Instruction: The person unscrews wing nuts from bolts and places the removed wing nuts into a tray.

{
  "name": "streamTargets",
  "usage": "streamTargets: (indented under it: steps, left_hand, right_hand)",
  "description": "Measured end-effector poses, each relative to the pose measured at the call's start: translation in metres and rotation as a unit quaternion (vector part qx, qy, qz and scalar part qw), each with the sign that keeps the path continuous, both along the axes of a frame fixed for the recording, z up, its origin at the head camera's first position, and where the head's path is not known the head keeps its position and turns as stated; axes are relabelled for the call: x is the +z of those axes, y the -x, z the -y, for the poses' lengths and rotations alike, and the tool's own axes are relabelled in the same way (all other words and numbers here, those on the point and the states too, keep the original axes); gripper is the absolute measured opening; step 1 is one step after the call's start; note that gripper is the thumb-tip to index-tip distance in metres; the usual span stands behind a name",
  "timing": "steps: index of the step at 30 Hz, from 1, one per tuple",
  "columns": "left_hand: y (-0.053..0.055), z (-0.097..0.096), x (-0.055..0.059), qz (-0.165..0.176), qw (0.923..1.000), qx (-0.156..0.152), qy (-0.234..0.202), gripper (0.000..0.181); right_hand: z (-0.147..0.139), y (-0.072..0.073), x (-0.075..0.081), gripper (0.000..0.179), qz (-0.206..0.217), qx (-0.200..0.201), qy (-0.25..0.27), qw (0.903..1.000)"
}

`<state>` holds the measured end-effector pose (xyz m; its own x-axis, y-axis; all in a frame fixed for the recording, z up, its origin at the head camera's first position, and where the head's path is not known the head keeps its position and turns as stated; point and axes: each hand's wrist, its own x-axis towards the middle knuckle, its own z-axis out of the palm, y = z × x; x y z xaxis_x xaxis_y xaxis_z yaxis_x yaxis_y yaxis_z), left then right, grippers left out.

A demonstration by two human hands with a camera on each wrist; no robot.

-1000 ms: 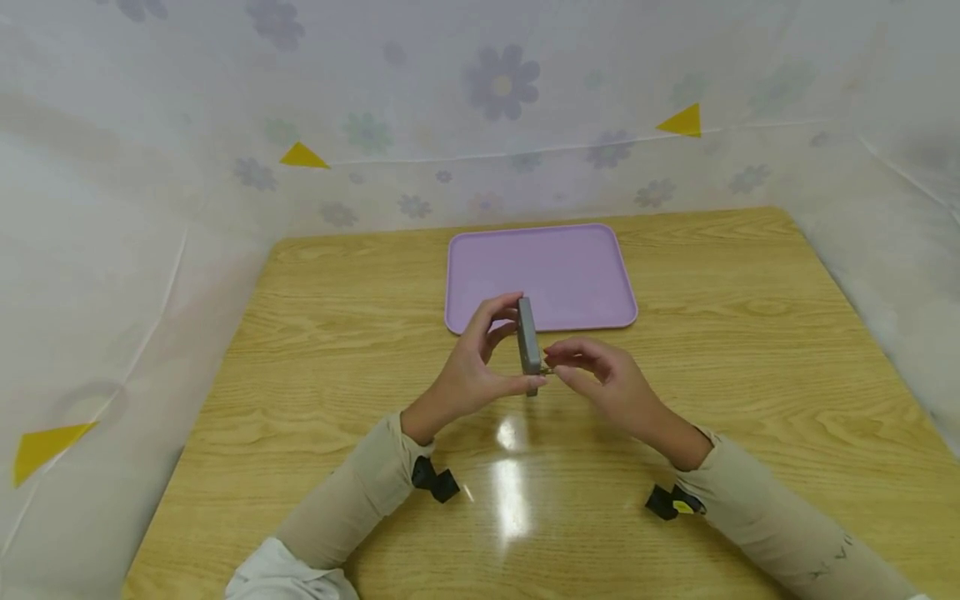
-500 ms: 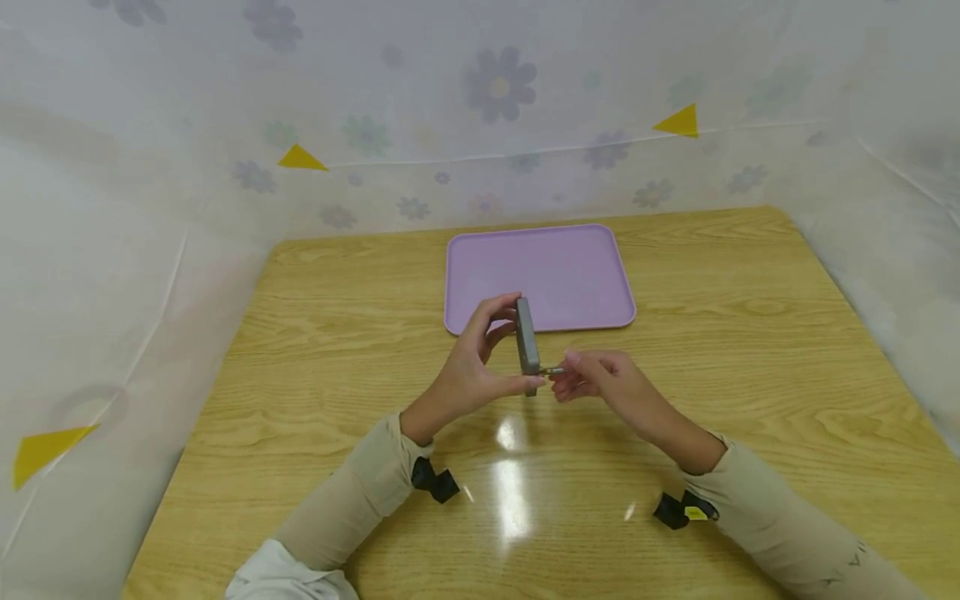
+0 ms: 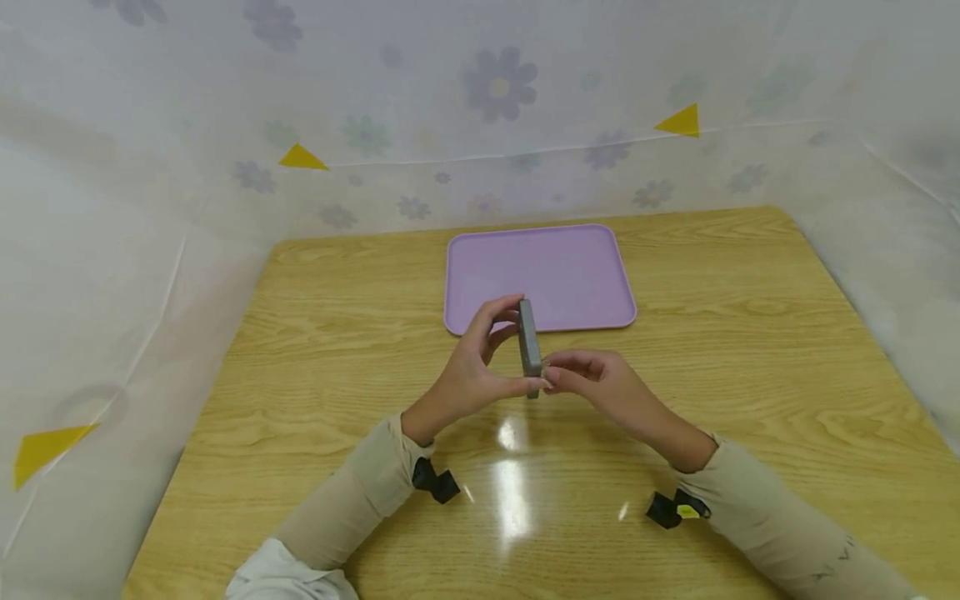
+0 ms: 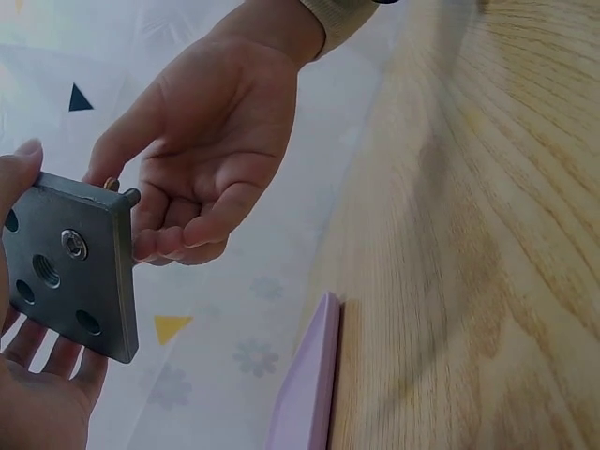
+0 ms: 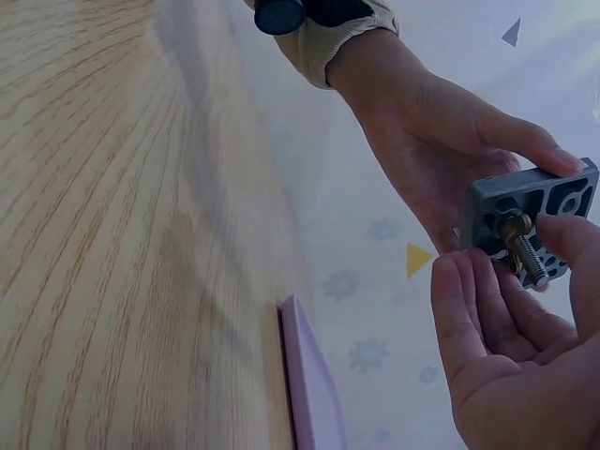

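Note:
A thick grey square plate (image 3: pixel 528 337) with several round holes stands on edge above the table, gripped at its edges between the thumb and fingers of my left hand (image 3: pixel 471 367). In the left wrist view a socket-head bolt (image 4: pixel 74 245) sits in one of its holes. Out of the plate's other face comes the bolt's threaded shank (image 5: pixel 532 265), carrying a brass-coloured wing nut (image 5: pixel 515 226) close to that face. My right hand (image 3: pixel 618 396) has its thumb and forefinger at the wing nut, pinching it, with its other fingers curled below.
Behind the hands, a purple tray (image 3: pixel 540 267) lies on the wood-grain table (image 3: pixel 360 333). A pale flowered curtain (image 3: pixel 420 100) surrounds the table's back and sides, with yellow triangles on it.
My right hand turned and drew back slightly from the plate half a second ago, showing the bolt shank; now its fingertips are back close against the plate. My left hand and the plate stay nearly still.

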<state>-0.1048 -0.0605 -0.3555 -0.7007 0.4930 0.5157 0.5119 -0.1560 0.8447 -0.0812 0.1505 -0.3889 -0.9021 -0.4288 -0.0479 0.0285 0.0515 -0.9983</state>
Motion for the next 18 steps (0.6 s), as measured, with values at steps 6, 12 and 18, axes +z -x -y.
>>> streamTargets:
  steps: [6,12,18]
  left_hand:
    - [-0.0001,-0.0015,0.0009,-0.002,1.0000,0.002,-0.002,0.092]
    - [-0.0003,-0.0008,0.0013,-0.001,1.0000,0.004,0.003,0.093]
    - [0.0006,-0.0006,0.0015,-0.005,1.0000,0.005,0.004,0.093]
  right_hand:
    - [0.0016,0.0007,-0.0037,0.030,-0.038,0.001,0.032,0.9987]
    - [0.0014,0.0011,-0.0068,0.023,-0.078,0.016,0.086,0.9931]
    - [0.0017,0.0026,-0.0088,0.020,-0.122,0.020,0.095,0.9877]
